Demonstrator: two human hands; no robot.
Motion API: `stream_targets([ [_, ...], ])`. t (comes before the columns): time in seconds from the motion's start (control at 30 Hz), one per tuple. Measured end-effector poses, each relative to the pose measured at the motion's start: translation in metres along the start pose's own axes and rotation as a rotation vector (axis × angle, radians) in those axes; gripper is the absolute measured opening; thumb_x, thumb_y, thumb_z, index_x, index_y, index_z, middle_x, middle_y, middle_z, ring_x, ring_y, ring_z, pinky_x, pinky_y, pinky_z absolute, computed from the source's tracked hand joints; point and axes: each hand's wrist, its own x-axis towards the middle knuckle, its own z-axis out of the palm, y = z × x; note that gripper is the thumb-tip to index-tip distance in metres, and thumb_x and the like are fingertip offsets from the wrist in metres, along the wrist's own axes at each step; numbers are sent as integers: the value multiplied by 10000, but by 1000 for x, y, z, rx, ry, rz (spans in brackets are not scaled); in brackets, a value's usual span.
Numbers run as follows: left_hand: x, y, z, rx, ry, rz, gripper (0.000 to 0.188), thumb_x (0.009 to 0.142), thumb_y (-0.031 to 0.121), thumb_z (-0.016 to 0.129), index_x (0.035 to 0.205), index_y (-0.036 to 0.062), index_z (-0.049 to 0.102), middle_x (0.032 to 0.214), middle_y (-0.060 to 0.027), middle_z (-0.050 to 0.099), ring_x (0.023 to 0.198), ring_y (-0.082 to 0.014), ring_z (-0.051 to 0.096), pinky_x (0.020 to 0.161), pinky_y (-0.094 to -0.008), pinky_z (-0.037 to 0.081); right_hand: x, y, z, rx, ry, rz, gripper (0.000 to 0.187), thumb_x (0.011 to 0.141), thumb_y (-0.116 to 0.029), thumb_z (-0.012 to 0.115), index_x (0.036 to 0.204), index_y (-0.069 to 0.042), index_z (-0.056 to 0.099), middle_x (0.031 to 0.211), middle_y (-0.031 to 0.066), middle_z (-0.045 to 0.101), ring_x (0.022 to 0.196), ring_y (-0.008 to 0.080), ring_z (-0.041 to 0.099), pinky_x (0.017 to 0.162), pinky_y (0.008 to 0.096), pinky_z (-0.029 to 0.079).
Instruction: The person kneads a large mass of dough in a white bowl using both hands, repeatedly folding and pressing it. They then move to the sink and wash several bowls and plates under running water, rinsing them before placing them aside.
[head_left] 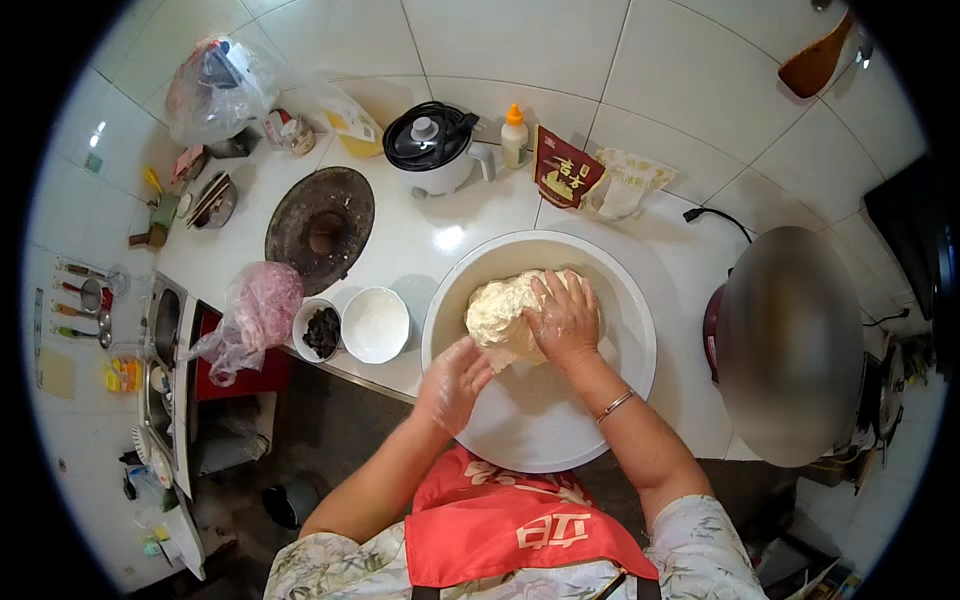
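Observation:
A big lump of pale yellow dough [497, 308] with a rough surface lies toward the far side of a large round white basin [520, 425]. My right hand [565, 315], a bracelet on its wrist, lies on the dough's right part with fingers stretched over it. At the basin's left side, my left hand [455, 382] is open, its fingers extended toward the dough's near-left edge. Whether those fingertips touch the dough I cannot tell. Both hands look wet or dusted with something pale.
Left of the basin stand a white bowl [376, 325], a small bowl of dark pieces [322, 332] and a pink plastic bag [262, 305]. Behind are a dark round stove plate [320, 228], a white electric pot [440, 170], a squeeze bottle [514, 138] and a red-brown packet [566, 168].

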Motion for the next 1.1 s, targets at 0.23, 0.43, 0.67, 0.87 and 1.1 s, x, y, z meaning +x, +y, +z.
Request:
stream_targets([
  [0.23, 74, -26, 13, 1838, -9, 1162, 502, 808, 138, 534, 1281, 11, 424, 1324, -208, 400, 1258, -388, 326, 1037, -479, 263, 14, 17, 7, 97, -201, -143, 366, 848, -345, 507, 1147, -152, 591, 1231, 61, 520, 1165, 278, 439, 1021, 442, 279],
  [0.43, 110, -36, -4, 1751, -11, 1148, 503, 806, 195, 531, 1249, -21, 428, 1286, -187, 437, 1209, -364, 382, 1010, -465, 292, 13, 38, 5, 145, -177, -117, 369, 834, -329, 529, 1168, -178, 569, 1225, 66, 515, 1162, 284, 427, 1008, 448, 283],
  [0.67, 144, -27, -27, 1297, -270, 687, 498, 787, 168, 543, 1243, -5, 442, 1263, -186, 454, 1205, -353, 382, 1019, -459, 279, 31, 66, 17, 982, -665, 342, 409, 873, -339, 499, 1223, -128, 524, 1269, 88, 474, 1204, 252, 380, 1046, 376, 235],
  [0.87, 56, -7, 4, 1387, -165, 943, 563, 736, 96, 582, 1284, 78, 453, 1338, -206, 385, 1246, -375, 357, 1042, -388, 290, -43, 52, -78, 787, -617, 454, 446, 912, -346, 428, 1166, 3, 539, 1221, 192, 523, 1066, 259, 541, 951, 333, 371],
  [1.1, 31, -48, -2, 1192, -113, 946, 410, 745, 70, 596, 1149, 30, 539, 1263, -211, 447, 1174, -374, 426, 987, -407, 353, -107, 18, 9, 227, -532, 745, 328, 835, -152, 441, 1068, 63, 527, 1084, 284, 512, 993, 411, 526, 889, 434, 411],
])
